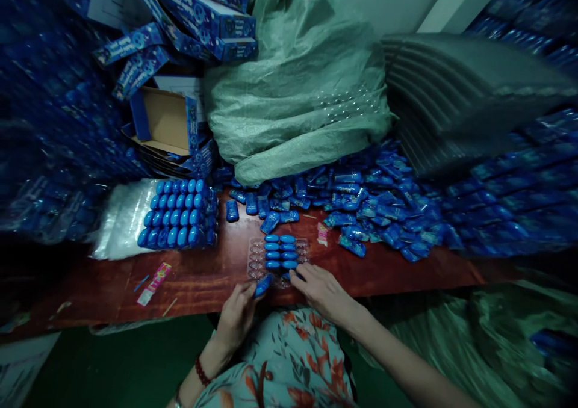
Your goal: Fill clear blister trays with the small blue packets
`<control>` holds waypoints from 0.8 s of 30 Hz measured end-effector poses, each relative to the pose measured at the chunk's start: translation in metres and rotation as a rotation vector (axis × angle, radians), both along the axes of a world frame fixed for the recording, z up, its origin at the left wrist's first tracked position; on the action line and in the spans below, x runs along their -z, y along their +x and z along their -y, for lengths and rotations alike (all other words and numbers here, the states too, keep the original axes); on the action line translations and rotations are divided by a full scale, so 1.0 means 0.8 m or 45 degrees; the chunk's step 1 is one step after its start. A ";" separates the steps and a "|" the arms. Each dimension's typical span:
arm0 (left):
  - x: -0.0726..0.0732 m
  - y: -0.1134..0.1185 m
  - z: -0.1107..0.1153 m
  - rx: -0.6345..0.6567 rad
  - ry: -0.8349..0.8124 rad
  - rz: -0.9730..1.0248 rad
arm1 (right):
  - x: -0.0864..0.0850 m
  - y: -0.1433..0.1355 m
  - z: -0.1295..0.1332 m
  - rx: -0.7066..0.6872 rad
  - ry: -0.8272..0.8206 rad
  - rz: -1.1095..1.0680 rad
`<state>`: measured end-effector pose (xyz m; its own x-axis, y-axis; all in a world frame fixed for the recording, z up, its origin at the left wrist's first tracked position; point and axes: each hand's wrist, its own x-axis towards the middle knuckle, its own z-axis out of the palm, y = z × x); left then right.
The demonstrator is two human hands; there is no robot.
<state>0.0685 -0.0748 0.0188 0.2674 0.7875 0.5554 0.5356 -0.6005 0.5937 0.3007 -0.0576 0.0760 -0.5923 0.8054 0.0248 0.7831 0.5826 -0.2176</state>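
A clear plastic tray [256, 257] with oval hollows lies on the table in front of me. Glossy blue oval pieces [271, 255] fill the upper part of its two middle columns, while its outer columns hold nothing. Just below the tray's lower left corner, my left hand [238, 309] pinches a blue wrapped piece [264, 284], tilted between thumb and fingers. My right hand [318, 287] is at the tray's lower right, its fingertips closed on another blue piece [286, 275] low in the tray. The fingers partly cover that piece.
Loose blue packets [361, 197] are heaped behind the tray. Stacked filled trays [174, 215] stand left on clear plastic sheets [121, 218]. A pale green sack [298, 101], blue cartons [165, 122] and a stack of dark trays [469, 89] rise behind. Pink wrappers [154, 284] lie on the table [198, 281].
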 end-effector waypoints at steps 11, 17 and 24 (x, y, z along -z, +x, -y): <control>-0.024 -0.001 -0.035 0.335 -0.085 -0.436 | -0.022 -0.008 -0.007 -0.042 -0.031 0.071; -0.003 -0.011 -0.042 0.411 -0.075 -0.387 | -0.014 0.000 -0.007 -0.014 -0.007 0.047; -0.013 0.005 -0.031 0.444 -0.138 -0.732 | -0.014 -0.017 -0.001 -0.055 0.133 0.055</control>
